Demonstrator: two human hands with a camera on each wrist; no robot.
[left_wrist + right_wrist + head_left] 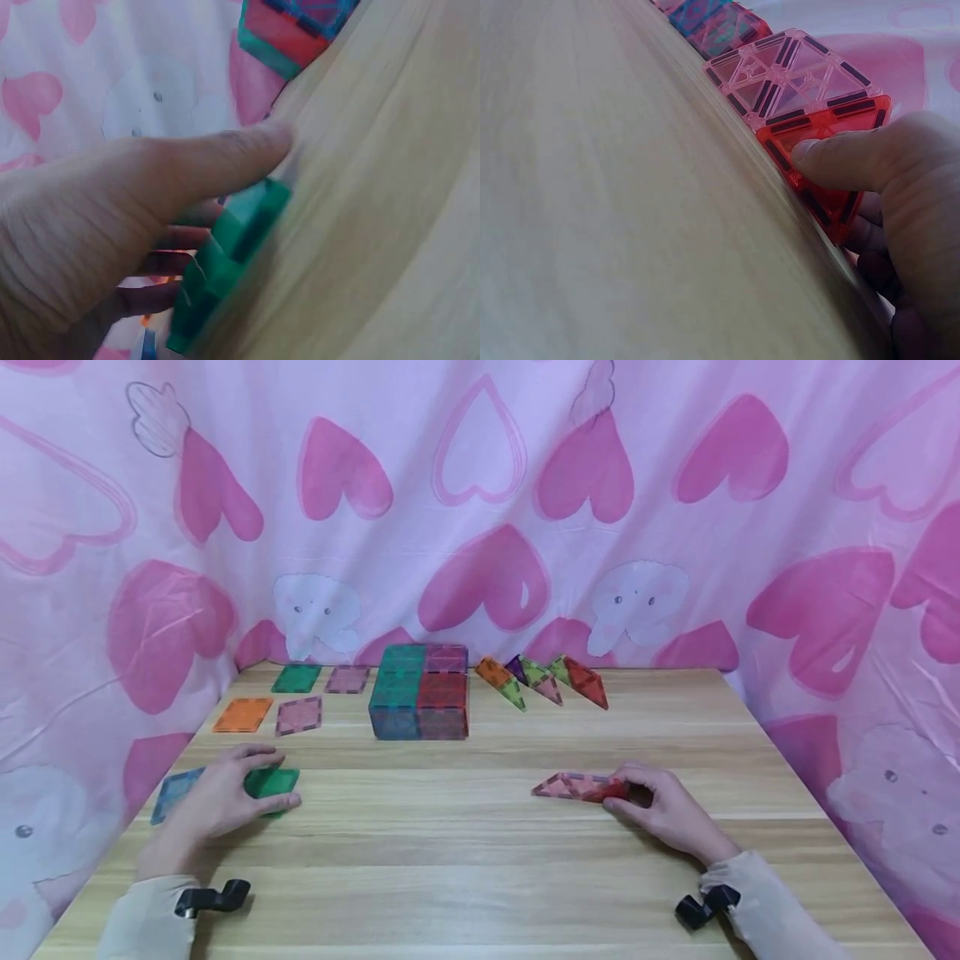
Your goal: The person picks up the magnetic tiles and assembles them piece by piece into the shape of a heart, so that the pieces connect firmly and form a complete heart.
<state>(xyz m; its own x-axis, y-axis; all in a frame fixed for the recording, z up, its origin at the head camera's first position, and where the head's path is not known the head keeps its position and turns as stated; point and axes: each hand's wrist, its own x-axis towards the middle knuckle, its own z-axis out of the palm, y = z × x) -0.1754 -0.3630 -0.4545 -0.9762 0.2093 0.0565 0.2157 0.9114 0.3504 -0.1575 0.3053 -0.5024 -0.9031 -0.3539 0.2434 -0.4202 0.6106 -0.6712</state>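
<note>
Head; right grip (pixel 667 808) pinches translucent triangle (pixel 611 791); left grip (pixel 227 795), apparently, green square (pixel 272 782)

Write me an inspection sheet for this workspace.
Surface: flat wood-grain tabletop.
Job's things: translucent green square tile; translucent red triangular tile, edge against translucent pink triangular tiles.
Clutter: translucent multicoloured tile block; loose translucent square tiles; multicoloured triangular tiles.
Hands: left hand curves round the green tile; right hand pinches the red tile.
Cables: nothing seen.
Surroundings: pink-and-white heart-print fabric behind and at both sides.
</note>
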